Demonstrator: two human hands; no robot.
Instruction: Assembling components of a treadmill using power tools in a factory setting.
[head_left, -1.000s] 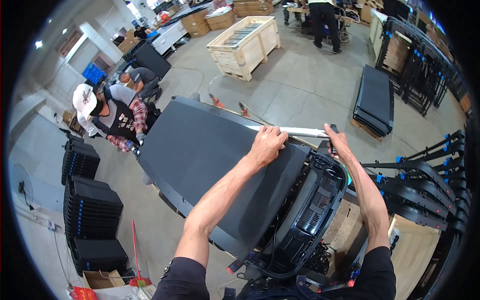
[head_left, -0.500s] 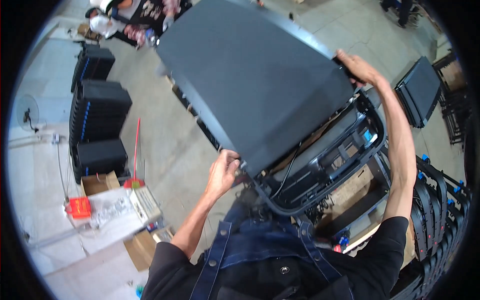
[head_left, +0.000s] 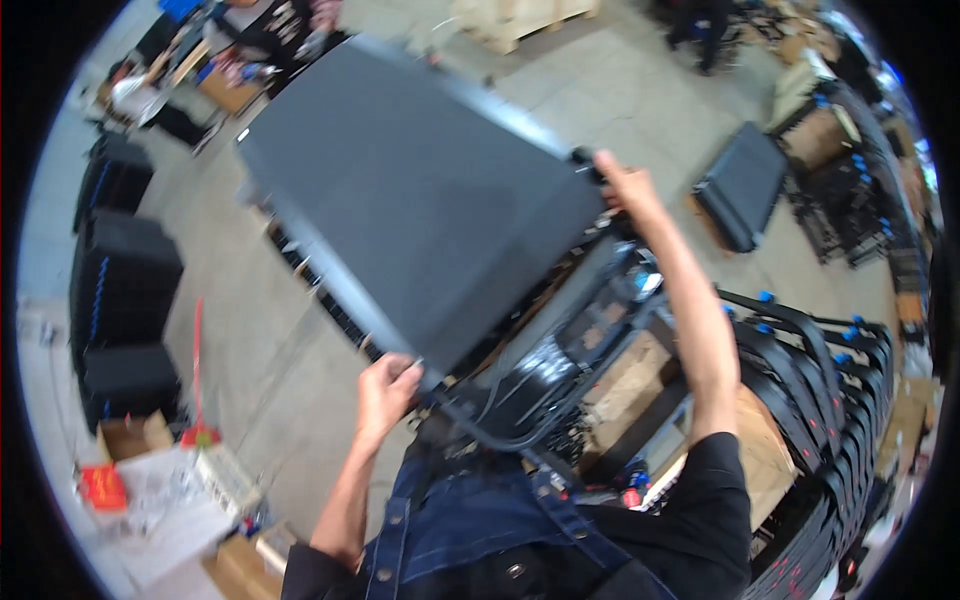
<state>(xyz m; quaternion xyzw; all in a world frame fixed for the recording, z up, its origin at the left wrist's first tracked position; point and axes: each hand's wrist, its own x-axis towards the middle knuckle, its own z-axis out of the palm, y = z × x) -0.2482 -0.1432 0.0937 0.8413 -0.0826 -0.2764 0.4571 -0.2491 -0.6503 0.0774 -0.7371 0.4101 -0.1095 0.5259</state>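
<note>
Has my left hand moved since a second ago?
Yes, leftward: across the treadmill deck, your left hand went from the right rail to the near left corner.

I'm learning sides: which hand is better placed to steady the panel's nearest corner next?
Likely the left hand: it's at that corner of the dark panel; the right hand is at another.

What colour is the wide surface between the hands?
The wide surface is dark grey; see head view.
</note>
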